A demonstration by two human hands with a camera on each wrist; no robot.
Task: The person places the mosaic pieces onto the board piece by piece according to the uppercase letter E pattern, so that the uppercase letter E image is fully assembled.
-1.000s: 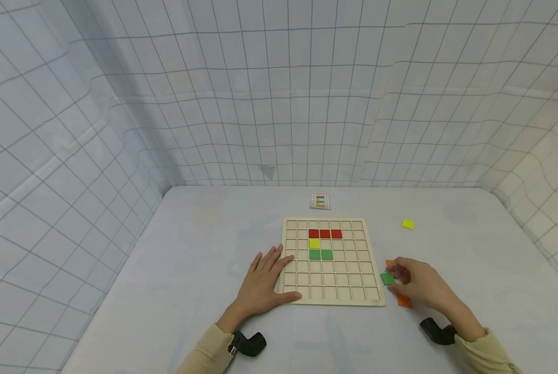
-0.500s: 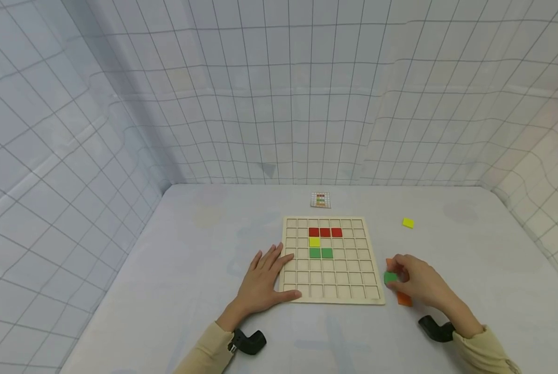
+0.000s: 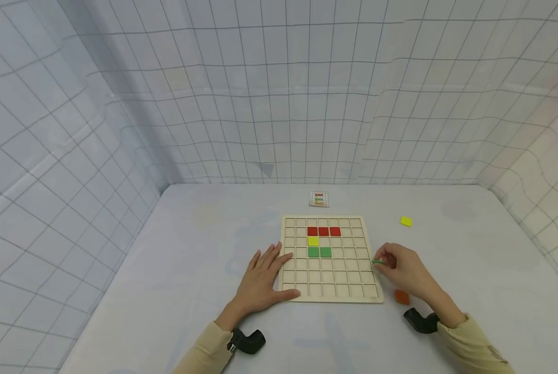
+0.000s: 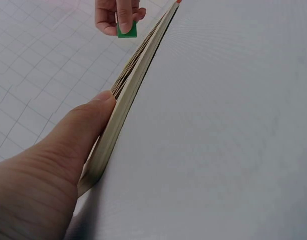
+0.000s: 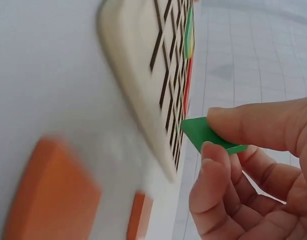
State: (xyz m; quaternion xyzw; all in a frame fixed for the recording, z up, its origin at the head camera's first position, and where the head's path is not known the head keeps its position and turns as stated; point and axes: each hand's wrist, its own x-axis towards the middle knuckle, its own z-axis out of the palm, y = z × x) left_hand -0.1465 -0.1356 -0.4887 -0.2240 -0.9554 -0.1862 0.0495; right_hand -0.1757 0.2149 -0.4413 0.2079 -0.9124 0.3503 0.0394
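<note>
My right hand pinches a green square tile between thumb and fingers, held up at the right edge of the wooden grid board. In the head view the tile shows nearly edge-on. My left hand lies spread on the board's left edge, thumb over its near corner. Set in the board's cells are three red tiles in a row, one yellow tile below the leftmost, and two green tiles under that.
An orange tile lies right of the board; the right wrist view shows a second orange tile beyond it. A loose yellow tile lies farther back. Behind the board is a small pattern card. Gridded cloth walls surround the table.
My right hand has picked up the green tile from beside the orange tiles and moved it up and left to the board's edge. The left hand stays in place.
</note>
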